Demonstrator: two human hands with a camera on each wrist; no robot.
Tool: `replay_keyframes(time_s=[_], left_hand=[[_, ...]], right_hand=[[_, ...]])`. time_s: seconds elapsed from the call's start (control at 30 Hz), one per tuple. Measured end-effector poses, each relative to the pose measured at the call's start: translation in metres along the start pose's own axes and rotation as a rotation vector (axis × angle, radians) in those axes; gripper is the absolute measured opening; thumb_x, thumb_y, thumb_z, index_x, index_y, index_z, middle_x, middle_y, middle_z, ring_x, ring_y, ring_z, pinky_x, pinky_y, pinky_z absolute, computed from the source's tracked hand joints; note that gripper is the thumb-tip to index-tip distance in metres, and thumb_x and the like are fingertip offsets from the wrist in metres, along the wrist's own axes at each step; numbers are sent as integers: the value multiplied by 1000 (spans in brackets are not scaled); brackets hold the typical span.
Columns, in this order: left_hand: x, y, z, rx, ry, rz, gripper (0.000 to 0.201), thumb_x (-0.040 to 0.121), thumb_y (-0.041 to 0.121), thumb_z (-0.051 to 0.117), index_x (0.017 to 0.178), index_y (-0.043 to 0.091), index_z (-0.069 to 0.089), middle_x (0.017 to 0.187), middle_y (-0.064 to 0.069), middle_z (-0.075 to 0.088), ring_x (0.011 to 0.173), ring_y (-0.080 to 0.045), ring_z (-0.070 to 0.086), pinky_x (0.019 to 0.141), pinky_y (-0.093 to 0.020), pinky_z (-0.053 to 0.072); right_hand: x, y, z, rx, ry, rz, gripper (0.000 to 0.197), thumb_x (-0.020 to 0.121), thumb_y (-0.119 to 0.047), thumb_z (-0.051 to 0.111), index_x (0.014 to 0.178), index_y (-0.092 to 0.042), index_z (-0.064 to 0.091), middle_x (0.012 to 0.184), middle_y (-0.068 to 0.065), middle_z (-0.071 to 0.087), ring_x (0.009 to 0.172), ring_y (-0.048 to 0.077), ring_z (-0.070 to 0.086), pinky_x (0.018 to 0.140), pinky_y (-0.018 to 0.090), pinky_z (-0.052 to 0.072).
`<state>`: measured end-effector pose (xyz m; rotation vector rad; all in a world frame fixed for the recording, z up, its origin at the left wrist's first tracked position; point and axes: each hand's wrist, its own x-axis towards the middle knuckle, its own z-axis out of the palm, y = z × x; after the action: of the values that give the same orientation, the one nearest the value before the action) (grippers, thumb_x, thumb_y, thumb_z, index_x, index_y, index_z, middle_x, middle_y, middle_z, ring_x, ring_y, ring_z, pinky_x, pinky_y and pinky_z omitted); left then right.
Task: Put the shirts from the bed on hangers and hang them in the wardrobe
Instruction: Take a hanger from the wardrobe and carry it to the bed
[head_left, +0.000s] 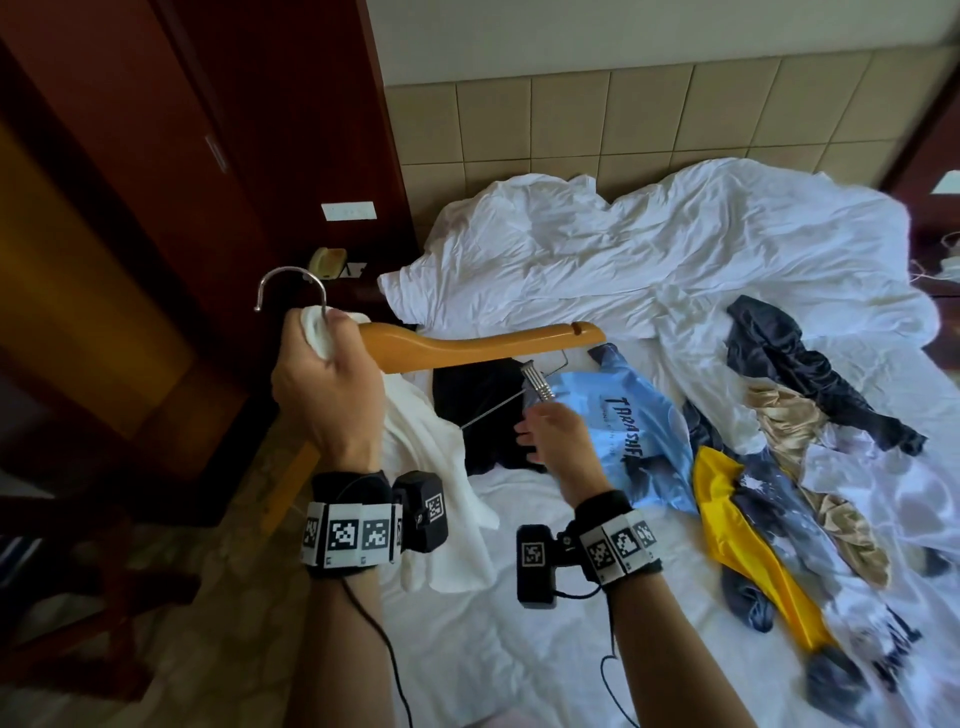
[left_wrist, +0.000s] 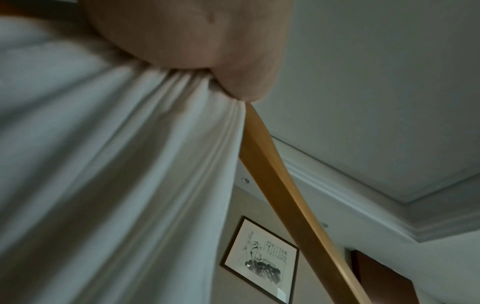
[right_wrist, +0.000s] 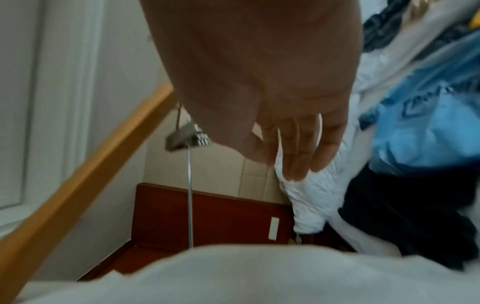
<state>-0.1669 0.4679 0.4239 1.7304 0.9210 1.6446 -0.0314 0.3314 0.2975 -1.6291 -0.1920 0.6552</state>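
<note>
The left hand (head_left: 324, 384) grips a wooden hanger (head_left: 483, 345) by its neck, bunching a white shirt (head_left: 441, 499) that hangs over the bed (head_left: 519, 649) edge. The right hand (head_left: 558, 436) hovers below the hanger's metal clip (head_left: 537, 382), fingers relaxed, holding nothing. A light blue printed shirt (head_left: 634, 441) lies crumpled on the bed.

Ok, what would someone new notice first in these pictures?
The wooden hanger held up over the bed, the left hand gripping it by the hook with a white shirt bunched in. Then the light blue printed shirt and yellow garment on the white sheet.
</note>
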Motion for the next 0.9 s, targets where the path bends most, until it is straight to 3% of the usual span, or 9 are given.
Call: replay_keyframes(time_s=[0.1,0.2,0.27,0.33,0.47,0.57,0.67,0.8,0.9], left_hand=[[-4,6,4,-29,-18,-1,22,100,18,54,91,4,68,75,17,62,67,5,60,59,-7,39],[-7,6,6,-28,-55,-10,20,100,18,55,91,5,66,74,15,61,67,4,60,59,-8,39],[-10,5,7,-24,-82,-11,20,101,19,55,89,5,66,74,12,62,66,2,60,59,-8,38],[-12,4,8,-29,-99,-14,22,101,20,55,89,4,65,74,6,64,65,-1,59,58,-11,40],[-11,3,9,-47,-120,-47,24,100,22,54,89,5,66,75,4,66,64,-2,59,57,-16,44],[-12,3,10,-65,-140,-79,24,100,22,54,89,5,66,75,4,65,64,-2,58,60,-19,46],[-12,4,11,-83,-140,-107,23,99,22,54,88,5,65,73,6,62,64,-2,56,60,-21,45],[-9,4,8,-84,-130,-104,23,98,20,55,84,3,63,70,5,59,60,-1,52,57,-17,41],[-7,1,6,-64,-123,-85,24,98,20,55,82,3,61,68,4,58,58,-2,51,56,-16,39]], right_hand=[[-14,7,20,-25,-208,-53,11,106,-16,60,107,-13,71,95,2,74,78,12,68,63,22,55],[-14,8,31,-26,-291,-91,16,106,-15,59,114,-12,73,70,-9,69,64,11,65,58,22,51],[-14,8,34,-57,-368,-57,17,108,-20,57,107,-15,74,58,-7,58,52,11,56,53,22,47],[-17,9,36,-127,-468,-49,23,108,-25,57,96,-20,75,63,1,54,51,11,48,51,21,42],[-16,14,33,-213,-577,-42,40,97,1,47,84,-19,79,60,-4,56,53,9,42,51,21,35],[-15,11,28,-254,-587,-72,40,91,7,48,78,-19,76,57,-10,57,53,7,43,52,20,35],[-9,11,20,-224,-495,-101,34,101,-5,59,73,-22,69,59,-16,59,56,3,49,56,19,41],[4,11,0,15,-402,-93,22,104,-28,65,85,-19,73,87,3,71,83,19,63,78,36,52],[7,6,-24,270,-361,-55,18,89,-41,76,85,-24,79,105,16,64,98,29,61,90,43,53]])
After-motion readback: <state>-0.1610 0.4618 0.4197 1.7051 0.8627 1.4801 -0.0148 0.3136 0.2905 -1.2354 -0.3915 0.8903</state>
